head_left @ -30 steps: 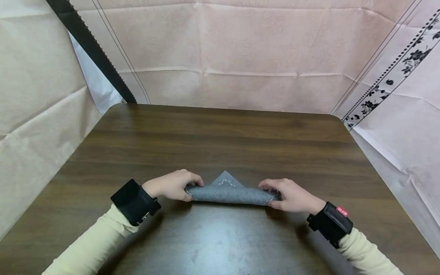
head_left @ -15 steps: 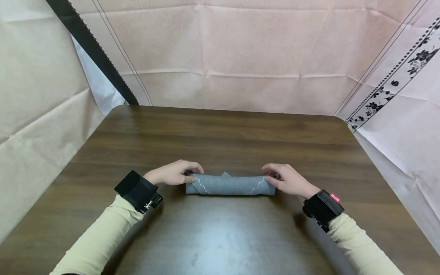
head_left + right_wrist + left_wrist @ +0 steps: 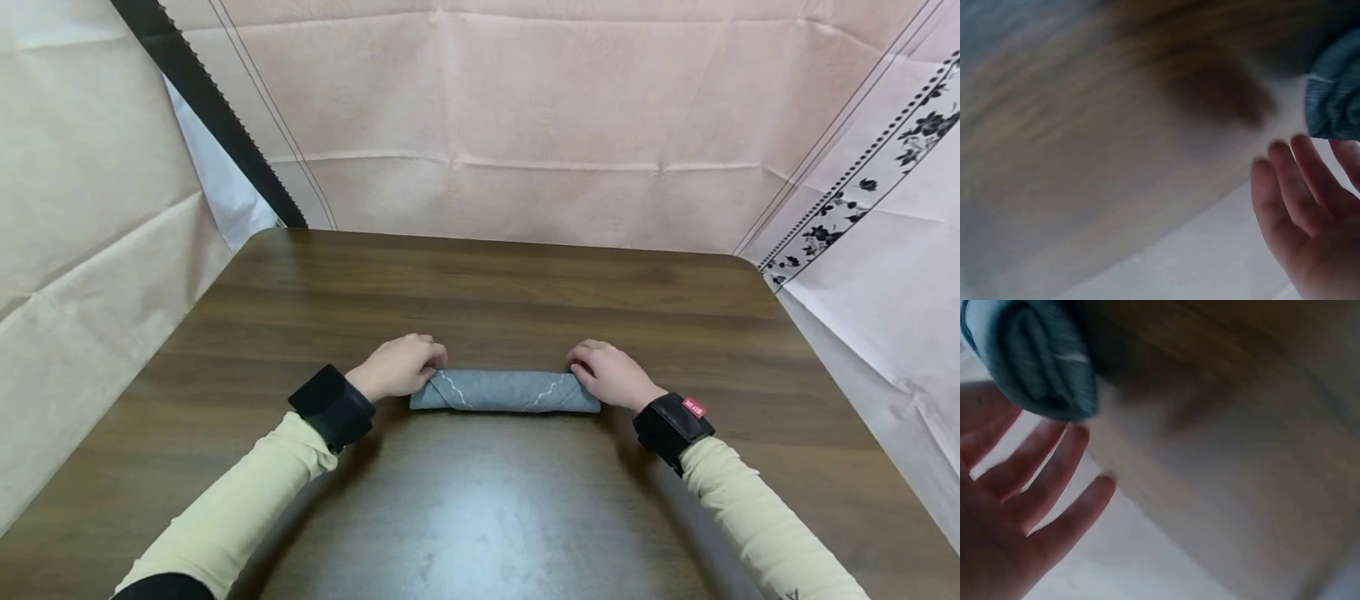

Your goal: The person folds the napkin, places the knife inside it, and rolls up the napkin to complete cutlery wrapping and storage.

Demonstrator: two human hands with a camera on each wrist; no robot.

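A grey-blue cloth with thin white wavy lines lies rolled into a cylinder on the table, crosswise before me. At its left end my left hand holds the roll by the far upper edge, thumb on the near side. My right hand grips the opposite end the same way. From the left wrist, the coiled end of the cloth shows above the fingers, the outer ones stretched apart from it. In the right wrist view the spiral end of the roll is partly cut off, and the thumb contact is unclear.
The brown wood-grain table extends beyond the roll and to both sides. Pale creased sheets hang behind and beside it. A black strip and a floral band run down the sheets to its far corners.
Both hands have moved away from me, rolling the cloth forward. Its pointed far corner, sticking out earlier, is now wrapped out of sight, and the white lines face me.
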